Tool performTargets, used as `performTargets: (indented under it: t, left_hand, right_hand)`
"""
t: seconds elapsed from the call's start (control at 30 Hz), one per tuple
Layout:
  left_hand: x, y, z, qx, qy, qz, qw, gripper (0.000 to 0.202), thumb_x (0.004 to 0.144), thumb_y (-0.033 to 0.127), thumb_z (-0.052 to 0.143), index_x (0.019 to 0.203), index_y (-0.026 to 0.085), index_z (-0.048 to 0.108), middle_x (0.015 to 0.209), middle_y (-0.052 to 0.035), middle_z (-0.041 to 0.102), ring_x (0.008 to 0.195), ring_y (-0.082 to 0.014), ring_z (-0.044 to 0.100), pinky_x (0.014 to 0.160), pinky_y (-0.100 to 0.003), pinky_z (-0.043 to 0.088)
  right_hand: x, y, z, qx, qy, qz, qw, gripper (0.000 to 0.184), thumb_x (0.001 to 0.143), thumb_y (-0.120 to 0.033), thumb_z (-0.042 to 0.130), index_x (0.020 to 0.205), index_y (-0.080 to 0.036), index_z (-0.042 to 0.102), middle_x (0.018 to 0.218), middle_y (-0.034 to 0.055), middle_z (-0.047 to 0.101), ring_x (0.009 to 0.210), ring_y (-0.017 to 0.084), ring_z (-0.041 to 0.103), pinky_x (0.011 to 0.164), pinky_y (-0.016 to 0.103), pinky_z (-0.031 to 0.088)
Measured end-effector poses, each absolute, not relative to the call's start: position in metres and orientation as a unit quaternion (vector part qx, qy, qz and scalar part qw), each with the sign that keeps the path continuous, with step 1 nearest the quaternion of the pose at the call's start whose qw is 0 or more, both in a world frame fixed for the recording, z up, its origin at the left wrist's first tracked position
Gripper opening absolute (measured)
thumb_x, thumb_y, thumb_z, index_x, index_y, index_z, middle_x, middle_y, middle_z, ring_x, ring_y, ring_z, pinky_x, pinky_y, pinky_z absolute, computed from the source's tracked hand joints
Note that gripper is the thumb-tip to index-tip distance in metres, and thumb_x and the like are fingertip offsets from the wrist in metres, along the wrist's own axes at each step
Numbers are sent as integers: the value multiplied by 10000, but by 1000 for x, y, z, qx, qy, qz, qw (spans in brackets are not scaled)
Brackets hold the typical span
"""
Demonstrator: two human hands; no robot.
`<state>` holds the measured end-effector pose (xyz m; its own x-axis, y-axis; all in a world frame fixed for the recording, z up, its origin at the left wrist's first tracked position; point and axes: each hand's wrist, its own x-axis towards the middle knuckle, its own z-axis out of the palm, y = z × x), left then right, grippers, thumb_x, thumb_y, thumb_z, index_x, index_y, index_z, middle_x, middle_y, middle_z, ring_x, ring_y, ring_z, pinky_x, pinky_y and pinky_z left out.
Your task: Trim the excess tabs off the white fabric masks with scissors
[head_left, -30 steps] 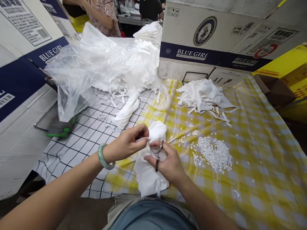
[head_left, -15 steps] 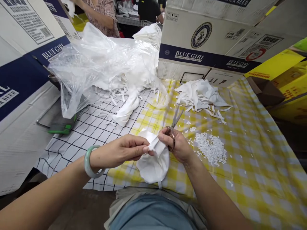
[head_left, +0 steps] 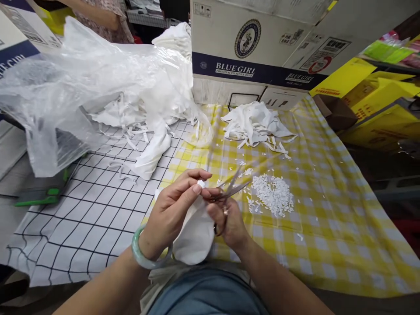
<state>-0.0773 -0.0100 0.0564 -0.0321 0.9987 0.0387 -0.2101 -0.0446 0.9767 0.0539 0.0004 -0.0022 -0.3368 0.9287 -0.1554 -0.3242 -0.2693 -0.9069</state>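
Between thumb and fingers, my left hand (head_left: 179, 203) pinches the upper edge of a white cloth piece (head_left: 197, 236), which hangs down near the table's front edge. My right hand (head_left: 229, 221) has its fingers in the handles of a pair of scissors (head_left: 236, 183); the blades are spread, point away to the right and are blurred by motion. Its fingertips are close to my left fingers at the cloth's edge; whether they touch the cloth I cannot tell. A heap of small white snippets (head_left: 274, 194) lies to the right of the scissors.
A pile of white cloth pieces with ties (head_left: 259, 127) lies before a beer carton (head_left: 249, 65). At left, a clear plastic bag (head_left: 65, 105) covers more white cloth. A grey and green object (head_left: 46, 188) lies at the left edge. Behind, another person's arm (head_left: 95, 13) shows.
The view has shifted right. My left hand has turned more upright at the cloth's edge. The scissors have swung from pointing up to pointing right, with blades wider apart.
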Motion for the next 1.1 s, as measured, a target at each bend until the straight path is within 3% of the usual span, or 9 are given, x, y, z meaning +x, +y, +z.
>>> performTargets:
  t: [0.07, 0.13, 0.2, 0.27, 0.4, 0.5, 0.6, 0.73, 1.1]
  left_hand:
    - [-78, -8, 57, 420, 433, 561, 567, 241, 926, 267, 594, 759, 165, 735, 1140, -75, 588, 1010, -166, 559, 921, -244, 461]
    - [-76, -7, 54, 368, 426, 562, 606, 254, 907, 275, 606, 718, 146, 714, 1103, -67, 580, 771, -102, 544, 743, -216, 486]
    - [-72, -7, 45, 330, 443, 560, 618, 268, 900, 282, 611, 689, 133, 684, 1080, -49, 553, 611, -46, 445, 580, -190, 425]
    - [-65, -9, 34, 337, 470, 552, 601, 272, 913, 288, 598, 698, 134, 665, 1089, -34, 517, 578, -32, 386, 529, -190, 369]
    - [-46, -16, 15, 416, 478, 520, 573, 289, 956, 315, 535, 748, 158, 658, 1099, -38, 476, 641, -69, 397, 554, -220, 363]
    - [-33, -18, 10, 461, 476, 505, 552, 301, 960, 328, 517, 747, 169, 657, 1071, -68, 482, 792, -142, 465, 591, -244, 390]
    - [-25, -17, 9, 497, 473, 502, 527, 293, 966, 304, 498, 730, 177, 617, 1049, -80, 482, 968, -204, 481, 718, -281, 441]
    - [-23, -15, 8, 551, 464, 495, 486, 271, 983, 261, 458, 752, 187, 579, 1018, -71, 468, 1048, -214, 464, 895, -324, 429]
    - [-22, -14, -3, 627, 450, 484, 413, 238, 991, 235, 426, 817, 210, 587, 861, -69, 507, 1058, -238, 438, 933, -391, 388]
  right_hand:
    - [48, -3, 1, -359, -415, 730, 407, 403, 710, -547, 779, 821, -200, 605, 744, -9, 580, 668, 134, 524, 620, 266, 429]
    - [45, -7, -3, -362, -417, 741, 383, 410, 733, -561, 747, 793, -198, 567, 714, -25, 540, 634, 115, 482, 609, 258, 410]
    - [54, -8, -10, -385, -442, 727, 357, 425, 755, -589, 708, 800, -198, 548, 709, -27, 528, 615, 109, 461, 595, 257, 398]
    - [75, -4, -13, -428, -522, 657, 337, 406, 779, -579, 692, 795, -195, 559, 724, -14, 547, 647, 124, 484, 627, 268, 408]
    - [128, 10, -1, -467, -714, 450, 264, 421, 739, -575, 738, 682, -190, 578, 703, 9, 571, 702, 157, 505, 691, 293, 394]
    - [148, 14, 9, -466, -766, 393, 205, 478, 725, -607, 729, 607, -193, 523, 612, -13, 527, 615, 134, 451, 646, 281, 350]
    - [151, 13, 9, -464, -785, 368, 180, 491, 724, -616, 715, 585, -197, 499, 583, -16, 511, 587, 128, 430, 632, 277, 333]
    - [150, 12, 5, -461, -789, 367, 171, 485, 728, -586, 717, 560, -202, 473, 571, -9, 529, 581, 131, 449, 629, 279, 327]
    - [152, 14, 4, -471, -784, 370, 165, 471, 704, -505, 756, 532, -205, 436, 526, -23, 509, 550, 120, 440, 612, 279, 321]
